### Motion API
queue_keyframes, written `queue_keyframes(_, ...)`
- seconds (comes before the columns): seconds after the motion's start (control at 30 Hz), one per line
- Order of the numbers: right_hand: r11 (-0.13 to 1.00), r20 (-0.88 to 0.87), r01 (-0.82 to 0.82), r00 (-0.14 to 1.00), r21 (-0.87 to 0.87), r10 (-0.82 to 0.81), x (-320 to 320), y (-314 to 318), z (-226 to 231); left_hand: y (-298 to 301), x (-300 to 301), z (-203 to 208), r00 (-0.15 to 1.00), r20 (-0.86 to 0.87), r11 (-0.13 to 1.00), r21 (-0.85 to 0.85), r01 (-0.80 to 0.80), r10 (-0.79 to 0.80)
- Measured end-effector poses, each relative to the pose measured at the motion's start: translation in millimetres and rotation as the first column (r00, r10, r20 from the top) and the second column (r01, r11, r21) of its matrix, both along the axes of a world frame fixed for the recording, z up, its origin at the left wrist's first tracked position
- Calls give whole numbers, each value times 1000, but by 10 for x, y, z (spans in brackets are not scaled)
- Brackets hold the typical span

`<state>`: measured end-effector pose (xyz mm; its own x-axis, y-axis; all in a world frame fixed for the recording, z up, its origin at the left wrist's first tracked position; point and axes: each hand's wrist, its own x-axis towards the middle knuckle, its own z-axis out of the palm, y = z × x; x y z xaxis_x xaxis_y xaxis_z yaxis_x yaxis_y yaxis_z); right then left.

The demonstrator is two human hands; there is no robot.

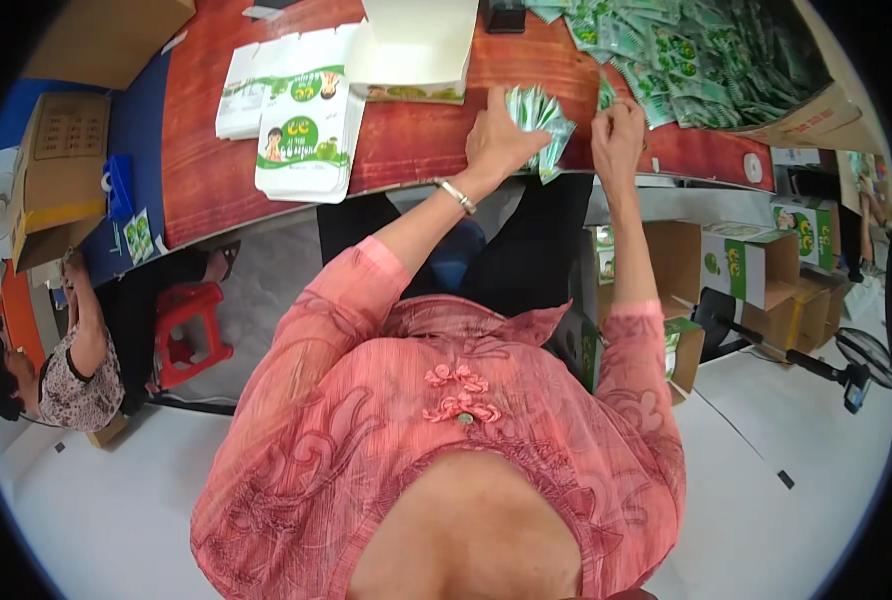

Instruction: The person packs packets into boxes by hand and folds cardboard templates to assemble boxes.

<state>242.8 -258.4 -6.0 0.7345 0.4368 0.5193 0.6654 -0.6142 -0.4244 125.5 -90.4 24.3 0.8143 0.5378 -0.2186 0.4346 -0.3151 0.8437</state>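
Note:
At the table's near edge, my left hand (499,142) is closed round a fanned bundle of green and white sachets (539,112). To its right, my right hand (619,138) is closed in a pinch on a single green sachet (606,94). A large heap of similar sachets (691,60) spreads over the far right of the table, just beyond that hand. Left of my left hand, an open white carton (411,55) stands beside a stack of flat white and green printed cartons (306,140).
The red table (206,140) has its near edge against my lap. A cardboard box wall (806,120) borders the heap at right. Cartons (746,265) and a fan (856,365) stand lower right. At left are a blue tape dispenser (119,188), a red stool (191,330) and another person (81,365).

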Motion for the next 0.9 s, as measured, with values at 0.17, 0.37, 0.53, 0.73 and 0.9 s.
queue_keyframes(0.17,923,-272,-115,936,366,225,-866,16,172,7,-33,108,999,45,1000,-23,-10,11)
queue_keyframes(0.37,786,-670,251,695,565,260,-942,93,129,-40,-50,104,997,61,995,-89,-43,49)
queue_keyframes(0.53,740,-645,250,699,625,309,-957,182,109,31,-215,271,985,165,960,-279,6,41)
queue_keyframes(0.73,611,-604,223,591,759,535,-1141,781,901,420,-425,826,885,453,946,-321,48,108)
queue_keyframes(0.9,746,-631,-15,522,666,573,-737,1476,1175,1090,-257,925,749,620,972,-144,-184,233)
